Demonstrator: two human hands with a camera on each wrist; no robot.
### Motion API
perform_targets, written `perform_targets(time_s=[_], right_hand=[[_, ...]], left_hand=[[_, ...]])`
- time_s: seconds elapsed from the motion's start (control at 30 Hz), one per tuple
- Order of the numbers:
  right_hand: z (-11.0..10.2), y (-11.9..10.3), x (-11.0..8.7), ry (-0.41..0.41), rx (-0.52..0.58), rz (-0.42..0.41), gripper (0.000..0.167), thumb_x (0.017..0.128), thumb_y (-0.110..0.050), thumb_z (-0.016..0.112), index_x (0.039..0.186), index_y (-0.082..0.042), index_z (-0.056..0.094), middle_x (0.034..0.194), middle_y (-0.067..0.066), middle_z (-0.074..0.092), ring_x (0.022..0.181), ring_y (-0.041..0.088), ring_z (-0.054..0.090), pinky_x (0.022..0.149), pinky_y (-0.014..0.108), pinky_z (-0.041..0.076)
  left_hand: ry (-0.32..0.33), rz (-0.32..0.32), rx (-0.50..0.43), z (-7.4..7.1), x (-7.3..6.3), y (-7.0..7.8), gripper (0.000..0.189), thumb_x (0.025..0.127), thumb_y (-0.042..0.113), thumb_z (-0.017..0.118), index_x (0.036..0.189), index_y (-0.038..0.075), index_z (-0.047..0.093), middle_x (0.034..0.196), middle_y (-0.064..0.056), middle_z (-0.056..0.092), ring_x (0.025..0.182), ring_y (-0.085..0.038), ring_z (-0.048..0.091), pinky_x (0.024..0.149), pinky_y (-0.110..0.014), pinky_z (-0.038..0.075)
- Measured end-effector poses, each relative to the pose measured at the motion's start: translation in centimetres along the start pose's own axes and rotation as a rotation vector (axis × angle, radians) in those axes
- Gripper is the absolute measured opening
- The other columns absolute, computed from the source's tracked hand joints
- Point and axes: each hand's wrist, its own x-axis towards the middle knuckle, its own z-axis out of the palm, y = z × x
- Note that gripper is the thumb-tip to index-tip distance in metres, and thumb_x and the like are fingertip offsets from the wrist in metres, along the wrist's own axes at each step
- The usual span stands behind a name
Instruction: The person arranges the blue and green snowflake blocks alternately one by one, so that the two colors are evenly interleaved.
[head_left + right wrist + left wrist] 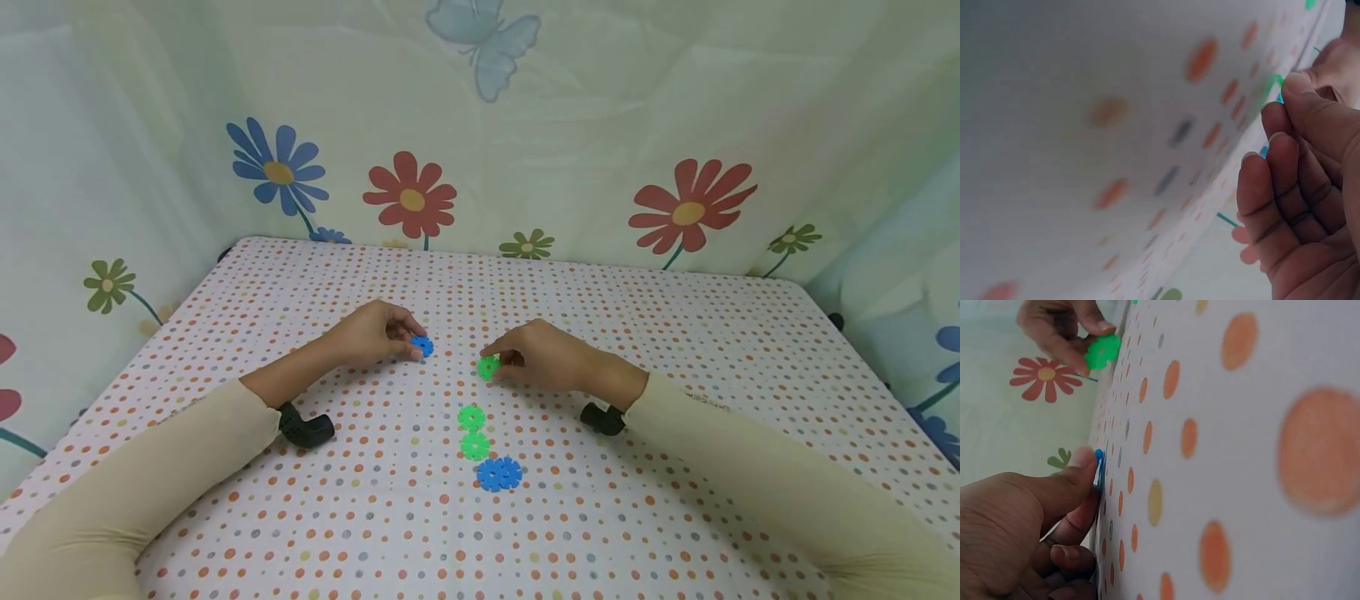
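Left hand of mine (369, 335) pinches a blue wheel (425, 347), left of the green wheel (487, 372) my right hand (546, 354) pinches, with a gap between, and two loose green wheels (474, 436) lie nearer my right hand, toward me.

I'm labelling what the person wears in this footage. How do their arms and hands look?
Both arms wear plain, long cream sleeves, creased near the elbows and ending short of the hands. The left hand and right hand wear no gloves. A rounded black piece juts out beside each cuff.
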Motion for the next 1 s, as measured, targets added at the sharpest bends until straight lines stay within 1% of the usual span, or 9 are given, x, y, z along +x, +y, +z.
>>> perform_targets(time_s=[0.17,0.33,0.43,0.57,0.63,0.77,1.0], right_hand=[[0.1,0.4,1.2,0.030,0.079,0.003,0.032,0.089,-0.016,0.074,0.120,-0.009,0.072,0.096,-0.001,0.074,0.076,0.005,0.060,0.072,0.024,0.051],[0.1,0.6,1.9,0.036,0.123,-0.010,0.032,0.089,-0.014,0.074,0.120,-0.008,0.072,0.097,0.000,0.075,0.076,0.005,0.061,0.071,0.024,0.051],[0.0,0.6,2.2,0.037,0.126,0.001,0.032,0.088,-0.013,0.075,0.118,-0.006,0.072,0.096,0.001,0.075,0.075,0.005,0.062,0.070,0.024,0.051],[0.2,0.5,2.8,0.040,0.108,0.040,0.032,0.087,-0.017,0.076,0.117,-0.007,0.073,0.091,-0.001,0.075,0.072,0.006,0.058,0.068,0.023,0.049],[0.3,0.5,3.2,0.044,0.109,0.063,0.031,0.088,-0.019,0.076,0.117,-0.008,0.073,0.090,-0.002,0.074,0.072,0.006,0.057,0.068,0.023,0.048],[0.3,0.6,4.1,0.050,0.130,0.083,0.030,0.088,-0.021,0.076,0.115,-0.008,0.074,0.086,-0.002,0.074,0.071,0.007,0.059,0.067,0.024,0.048],[0.6,0.7,5.7,0.041,0.160,0.107,0.027,0.087,-0.023,0.076,0.111,-0.010,0.075,0.090,-0.002,0.075,0.077,0.006,0.065,0.072,0.026,0.052]], left_hand=[[-0.015,0.017,-0.031,0.2,0.2,-0.2,0.024,0.087,0.019,0.077,0.109,0.011,0.071,0.087,-0.003,0.065,0.078,-0.016,0.059,0.075,-0.030,0.047],[-0.027,0.029,-0.016,0.2,0.3,-0.2,0.024,0.088,0.019,0.076,0.110,0.012,0.069,0.088,-0.003,0.064,0.078,-0.016,0.056,0.073,-0.029,0.045],[-0.031,0.042,-0.010,0.2,0.4,-0.2,0.024,0.088,0.019,0.075,0.110,0.011,0.068,0.088,-0.003,0.064,0.078,-0.016,0.056,0.071,-0.028,0.044],[-0.027,0.045,0.004,0.2,0.4,-0.1,0.024,0.088,0.020,0.075,0.109,0.011,0.068,0.088,-0.003,0.064,0.078,-0.016,0.055,0.069,-0.027,0.043],[-0.023,0.049,0.021,0.2,0.3,0.0,0.024,0.088,0.021,0.076,0.108,0.010,0.068,0.088,-0.003,0.064,0.077,-0.016,0.055,0.069,-0.027,0.043],[-0.018,0.058,0.044,0.2,0.3,0.2,0.027,0.087,0.023,0.076,0.109,0.010,0.067,0.087,-0.002,0.064,0.074,-0.015,0.055,0.071,-0.029,0.044],[-0.015,0.060,0.055,0.2,0.2,0.3,0.030,0.087,0.023,0.077,0.109,0.007,0.065,0.086,-0.003,0.064,0.072,-0.014,0.055,0.070,-0.029,0.044]])
